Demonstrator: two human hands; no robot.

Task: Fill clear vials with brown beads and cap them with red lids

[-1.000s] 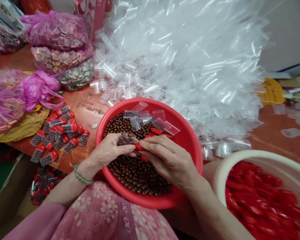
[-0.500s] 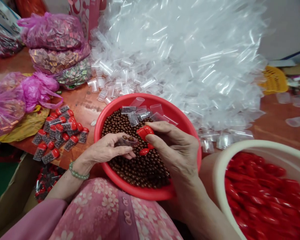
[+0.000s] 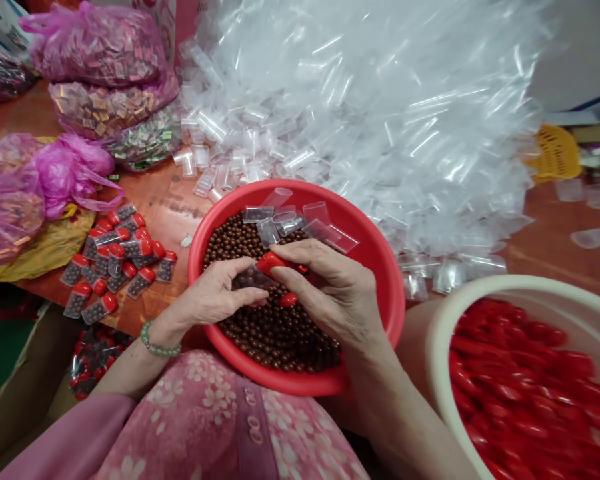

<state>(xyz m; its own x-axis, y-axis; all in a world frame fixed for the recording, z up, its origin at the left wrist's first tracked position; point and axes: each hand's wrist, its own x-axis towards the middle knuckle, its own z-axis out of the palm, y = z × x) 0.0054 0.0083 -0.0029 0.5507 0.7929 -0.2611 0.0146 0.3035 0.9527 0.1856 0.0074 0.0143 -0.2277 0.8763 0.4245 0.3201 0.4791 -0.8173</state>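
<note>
Over a red basin (image 3: 198,250) of brown chocolate balls (image 3: 280,340), my left hand (image 3: 215,293) grips a clear plastic container (image 3: 250,279) with dark balls inside. Between the thumb and fingers of my right hand (image 3: 337,287) is a red cap (image 3: 270,262), which meets the container's mouth; whether it is seated I cannot tell. Another red cap (image 3: 289,299) shows below my right fingers, partly hidden by them. Several empty clear containers (image 3: 269,232) lie on the balls at the basin's far side.
Filled red-capped containers (image 3: 116,259) lie in a group on the table at left, with more in a box (image 3: 93,357) below. A large heap of clear containers (image 3: 360,133) rises behind. A white bucket (image 3: 437,347) of red caps stands right. Pink bags (image 3: 107,50) are stacked back left.
My right hand has moved left and brought the red cap against the mouth of the clear container in my left hand. The view has shifted slightly.
</note>
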